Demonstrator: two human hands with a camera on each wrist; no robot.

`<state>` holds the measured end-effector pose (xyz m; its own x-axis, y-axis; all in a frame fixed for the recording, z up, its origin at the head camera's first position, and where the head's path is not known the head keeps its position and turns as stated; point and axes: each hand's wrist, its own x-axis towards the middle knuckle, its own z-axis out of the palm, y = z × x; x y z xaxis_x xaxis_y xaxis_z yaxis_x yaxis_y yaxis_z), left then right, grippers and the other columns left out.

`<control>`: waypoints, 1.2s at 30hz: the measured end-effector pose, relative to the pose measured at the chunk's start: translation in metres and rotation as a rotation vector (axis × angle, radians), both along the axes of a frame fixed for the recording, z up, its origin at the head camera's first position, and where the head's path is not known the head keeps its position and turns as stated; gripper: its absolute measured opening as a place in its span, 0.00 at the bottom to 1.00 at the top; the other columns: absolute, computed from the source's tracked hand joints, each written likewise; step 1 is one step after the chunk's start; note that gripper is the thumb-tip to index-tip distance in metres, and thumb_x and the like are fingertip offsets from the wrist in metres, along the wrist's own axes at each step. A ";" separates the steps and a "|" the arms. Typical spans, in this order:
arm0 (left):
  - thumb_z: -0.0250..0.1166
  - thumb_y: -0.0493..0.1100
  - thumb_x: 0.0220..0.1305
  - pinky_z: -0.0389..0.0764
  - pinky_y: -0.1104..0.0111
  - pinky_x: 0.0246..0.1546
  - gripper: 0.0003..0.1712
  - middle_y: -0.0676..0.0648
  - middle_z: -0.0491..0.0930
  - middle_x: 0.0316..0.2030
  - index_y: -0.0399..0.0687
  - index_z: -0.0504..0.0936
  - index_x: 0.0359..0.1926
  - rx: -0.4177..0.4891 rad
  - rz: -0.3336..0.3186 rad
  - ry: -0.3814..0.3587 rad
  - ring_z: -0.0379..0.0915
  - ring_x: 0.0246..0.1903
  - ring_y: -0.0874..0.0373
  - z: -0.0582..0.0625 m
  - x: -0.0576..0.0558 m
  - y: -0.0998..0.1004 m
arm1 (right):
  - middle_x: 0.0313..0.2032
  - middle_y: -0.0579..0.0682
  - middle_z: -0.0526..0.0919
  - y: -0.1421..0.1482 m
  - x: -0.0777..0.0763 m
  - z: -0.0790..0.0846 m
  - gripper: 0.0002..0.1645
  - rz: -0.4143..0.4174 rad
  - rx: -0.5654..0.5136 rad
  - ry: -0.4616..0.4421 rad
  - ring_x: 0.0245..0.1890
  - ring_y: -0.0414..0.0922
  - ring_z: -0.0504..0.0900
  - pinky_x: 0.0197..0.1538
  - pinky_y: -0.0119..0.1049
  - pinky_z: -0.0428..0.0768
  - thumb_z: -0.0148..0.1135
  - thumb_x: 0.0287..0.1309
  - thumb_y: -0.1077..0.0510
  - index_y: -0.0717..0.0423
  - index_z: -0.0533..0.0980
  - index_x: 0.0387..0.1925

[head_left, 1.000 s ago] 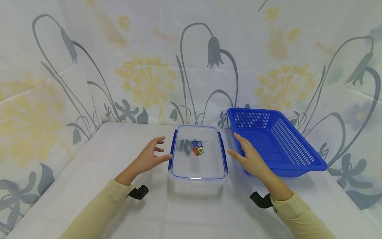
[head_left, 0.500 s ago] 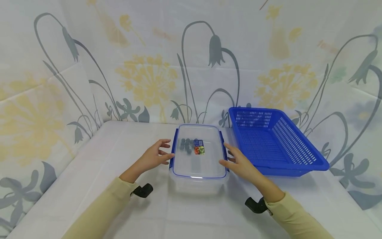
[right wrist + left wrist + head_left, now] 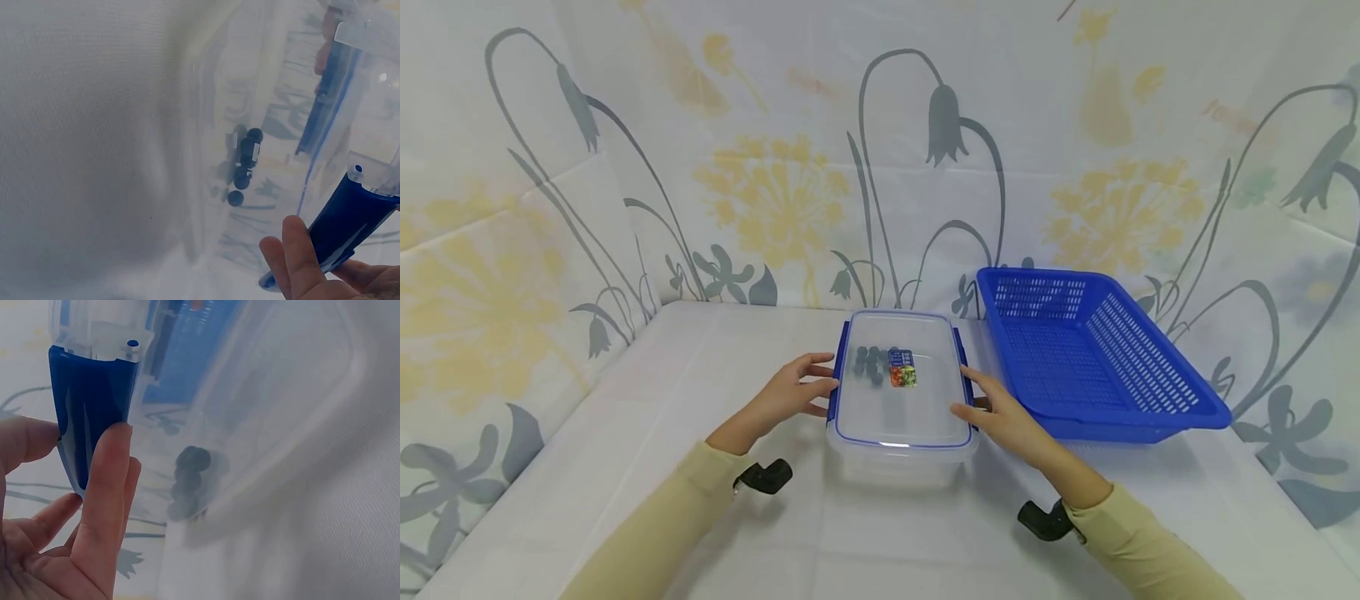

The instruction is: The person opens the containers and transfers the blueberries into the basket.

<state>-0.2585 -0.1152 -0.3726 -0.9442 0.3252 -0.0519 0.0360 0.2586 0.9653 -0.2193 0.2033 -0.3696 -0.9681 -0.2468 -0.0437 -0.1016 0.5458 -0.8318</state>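
A clear plastic food container point(image 3: 880, 417) with a blue-rimmed lid sits mid-table, a small colourful sticker point(image 3: 902, 368) on its lid. Several dark round balls point(image 3: 235, 198) show through its wall in the right wrist view. At its left side, my left hand point(image 3: 784, 392) has thumb and fingers on either side of the blue side latch point(image 3: 94, 394). Opposite it, my right hand point(image 3: 1011, 425) grips the other blue latch point(image 3: 353, 215), fingers on one face and the thumb side on the other. The right thumb tip overlaps the lid's edge in the head view.
Just right of the container stands a blue slatted plastic basket point(image 3: 1120, 422), close to my right hand. Beneath everything is a white tablecloth point(image 3: 700, 367), and a flower-printed curtain point(image 3: 760, 217) rises behind. Black wrist mounts point(image 3: 766, 477) stick out under both sleeves.
Both hands have moved inward from beside the container to its blue latches, the right hand travelling farther left. The container and basket have stayed in place.
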 end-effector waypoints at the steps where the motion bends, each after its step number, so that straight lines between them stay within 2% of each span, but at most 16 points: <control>1: 0.58 0.39 0.65 0.81 0.59 0.36 0.31 0.35 0.67 0.56 0.39 0.60 0.67 0.002 -0.001 0.001 0.77 0.44 0.47 0.000 0.000 0.000 | 0.67 0.64 0.51 0.000 0.000 0.001 0.46 -0.001 0.004 -0.002 0.58 0.63 0.66 0.55 0.59 0.68 0.59 0.59 0.43 0.54 0.50 0.71; 12: 0.55 0.34 0.64 0.82 0.60 0.33 0.30 0.35 0.70 0.54 0.39 0.61 0.66 -0.004 0.023 0.006 0.78 0.41 0.48 0.002 0.000 0.003 | 0.66 0.64 0.53 0.000 0.000 0.002 0.47 0.003 -0.004 -0.001 0.56 0.60 0.70 0.55 0.58 0.68 0.59 0.59 0.44 0.56 0.50 0.71; 20: 0.53 0.34 0.65 0.82 0.59 0.33 0.29 0.35 0.69 0.55 0.39 0.60 0.67 0.008 0.027 0.008 0.77 0.42 0.48 0.000 0.001 0.003 | 0.66 0.65 0.52 -0.001 0.001 0.003 0.46 0.001 -0.017 -0.002 0.57 0.61 0.69 0.55 0.57 0.69 0.59 0.60 0.45 0.57 0.50 0.71; 26: 0.51 0.32 0.61 0.81 0.60 0.37 0.31 0.36 0.68 0.58 0.39 0.60 0.67 0.058 0.044 -0.063 0.76 0.44 0.50 -0.013 -0.001 -0.002 | 0.67 0.65 0.51 0.004 0.001 0.004 0.47 -0.016 -0.029 -0.010 0.57 0.61 0.68 0.56 0.57 0.67 0.59 0.59 0.44 0.56 0.49 0.71; 28: 0.52 0.31 0.61 0.81 0.61 0.36 0.31 0.37 0.68 0.58 0.39 0.61 0.67 0.029 0.041 -0.096 0.77 0.43 0.52 -0.019 0.000 -0.003 | 0.66 0.65 0.52 0.004 0.001 0.003 0.47 -0.018 -0.034 -0.013 0.57 0.61 0.69 0.56 0.57 0.67 0.60 0.59 0.44 0.56 0.49 0.71; 30: 0.53 0.31 0.62 0.81 0.62 0.34 0.31 0.37 0.68 0.58 0.39 0.61 0.67 -0.017 0.025 -0.099 0.78 0.42 0.52 -0.021 0.002 -0.004 | 0.66 0.65 0.52 0.004 0.000 0.002 0.48 -0.013 -0.041 -0.019 0.57 0.61 0.69 0.56 0.57 0.67 0.60 0.59 0.43 0.55 0.49 0.71; 32: 0.53 0.32 0.62 0.82 0.63 0.33 0.30 0.37 0.70 0.57 0.38 0.63 0.66 -0.050 0.021 -0.087 0.78 0.41 0.52 -0.021 0.006 -0.004 | 0.66 0.65 0.52 0.003 0.000 0.001 0.48 -0.006 -0.043 -0.021 0.58 0.60 0.68 0.56 0.57 0.67 0.59 0.59 0.43 0.55 0.48 0.71; 36: 0.54 0.37 0.64 0.81 0.62 0.36 0.26 0.38 0.72 0.54 0.36 0.67 0.63 -0.075 0.063 -0.034 0.76 0.45 0.49 -0.014 0.011 -0.003 | 0.67 0.64 0.52 0.002 0.000 -0.002 0.41 0.001 -0.066 0.004 0.57 0.61 0.68 0.57 0.56 0.66 0.52 0.65 0.44 0.57 0.50 0.71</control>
